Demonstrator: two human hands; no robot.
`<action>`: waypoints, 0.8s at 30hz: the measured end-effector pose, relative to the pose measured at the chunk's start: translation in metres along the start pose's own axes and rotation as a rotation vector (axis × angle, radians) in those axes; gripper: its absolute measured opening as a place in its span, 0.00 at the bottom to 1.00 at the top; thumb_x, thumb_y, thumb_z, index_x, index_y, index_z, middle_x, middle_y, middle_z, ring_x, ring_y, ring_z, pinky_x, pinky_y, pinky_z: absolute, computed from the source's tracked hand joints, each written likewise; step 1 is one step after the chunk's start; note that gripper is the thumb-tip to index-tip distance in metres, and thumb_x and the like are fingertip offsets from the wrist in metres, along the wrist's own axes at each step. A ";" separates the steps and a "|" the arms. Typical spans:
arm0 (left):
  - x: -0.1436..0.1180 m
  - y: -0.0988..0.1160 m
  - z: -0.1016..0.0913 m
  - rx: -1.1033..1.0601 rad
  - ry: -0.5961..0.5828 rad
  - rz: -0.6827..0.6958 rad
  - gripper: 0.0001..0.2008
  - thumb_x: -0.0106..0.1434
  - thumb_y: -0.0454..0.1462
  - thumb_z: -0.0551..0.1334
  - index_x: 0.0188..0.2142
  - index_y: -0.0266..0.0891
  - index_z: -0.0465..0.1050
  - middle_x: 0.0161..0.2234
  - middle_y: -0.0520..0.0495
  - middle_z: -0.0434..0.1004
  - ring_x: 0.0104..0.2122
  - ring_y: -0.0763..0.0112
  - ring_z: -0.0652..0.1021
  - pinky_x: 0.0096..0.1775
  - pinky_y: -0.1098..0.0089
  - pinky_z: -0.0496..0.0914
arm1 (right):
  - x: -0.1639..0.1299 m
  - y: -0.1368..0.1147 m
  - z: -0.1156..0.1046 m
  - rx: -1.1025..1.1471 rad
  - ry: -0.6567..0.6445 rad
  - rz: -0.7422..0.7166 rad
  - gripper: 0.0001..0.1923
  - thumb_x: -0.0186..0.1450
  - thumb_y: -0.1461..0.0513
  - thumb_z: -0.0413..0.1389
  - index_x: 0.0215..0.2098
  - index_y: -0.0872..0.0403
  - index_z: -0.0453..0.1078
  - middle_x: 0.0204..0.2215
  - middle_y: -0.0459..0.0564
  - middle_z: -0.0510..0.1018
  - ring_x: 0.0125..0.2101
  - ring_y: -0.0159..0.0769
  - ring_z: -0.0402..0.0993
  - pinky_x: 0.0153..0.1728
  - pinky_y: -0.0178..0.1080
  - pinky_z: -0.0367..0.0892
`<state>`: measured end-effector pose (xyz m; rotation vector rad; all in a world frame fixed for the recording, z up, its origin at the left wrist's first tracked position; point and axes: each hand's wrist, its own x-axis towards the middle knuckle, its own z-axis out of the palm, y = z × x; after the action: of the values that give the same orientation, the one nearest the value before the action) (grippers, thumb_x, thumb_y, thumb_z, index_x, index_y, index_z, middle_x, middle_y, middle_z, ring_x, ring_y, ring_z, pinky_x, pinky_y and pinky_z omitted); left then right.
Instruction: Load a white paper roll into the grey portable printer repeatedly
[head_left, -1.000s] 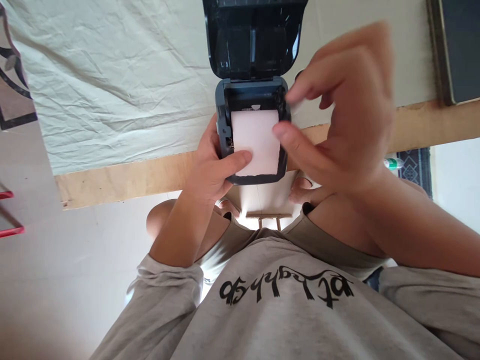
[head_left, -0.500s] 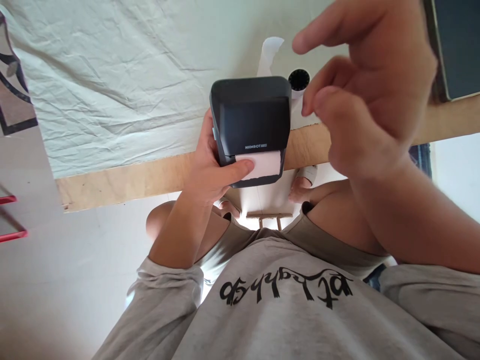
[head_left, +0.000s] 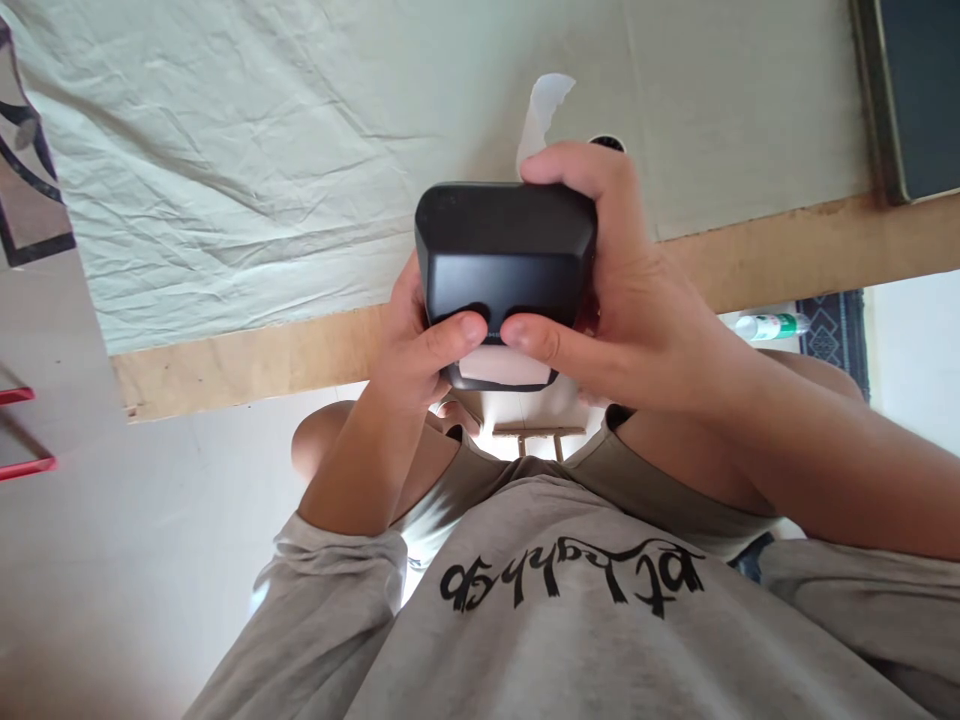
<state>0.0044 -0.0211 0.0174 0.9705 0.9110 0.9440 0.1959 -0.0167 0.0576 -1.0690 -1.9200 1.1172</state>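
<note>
— What are you holding right now?

— I'm holding a small black label printer [head_left: 504,262] in both hands, just off the near edge of the tabletop [head_left: 247,355], above my lap. Its lid is lying closed.

— How is your left hand sitting on it?

— My left hand [head_left: 420,345] is wrapping the printer's left side. The grip is closed around the casing, and the thumb is pressing on the near front face, right above the paper slot.

— And the right?

— My right hand [head_left: 630,300] is clamping the right side. Its fingers are curling over the far top corner, and its thumb is lying on the front face, tip nearly touching the left thumb. So both grips are closed tight on the printer, neither one loose.

— Is any paper showing?

— Yes, a white paper strip [head_left: 504,366] is sticking out of the slot at the near end, just under my two thumbs.

— What is lying around it?

— A pale wrinkled cloth [head_left: 225,170] is covering the tabletop beyond the bare wooden edge. A torn scrap of white paper [head_left: 544,110] is lying on the cloth just past the printer, and a dark roll core [head_left: 609,143] is peeking out behind my right fingers. Far right, a small bottle [head_left: 769,326] is lying on the floor.
</note>
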 end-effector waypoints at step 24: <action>0.003 0.001 0.003 -0.098 -0.044 0.123 0.20 0.57 0.43 0.65 0.50 0.47 0.71 0.40 0.44 0.80 0.50 0.48 0.80 0.34 0.62 0.73 | -0.001 -0.006 -0.005 -0.047 -0.052 0.128 0.37 0.65 0.53 0.55 0.66 0.54 0.43 0.56 0.55 0.66 0.38 0.32 0.72 0.38 0.40 0.72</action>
<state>0.0082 -0.0188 0.0187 0.9680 0.7671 1.0576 0.1988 -0.0177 0.0644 -1.2144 -1.9493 1.1856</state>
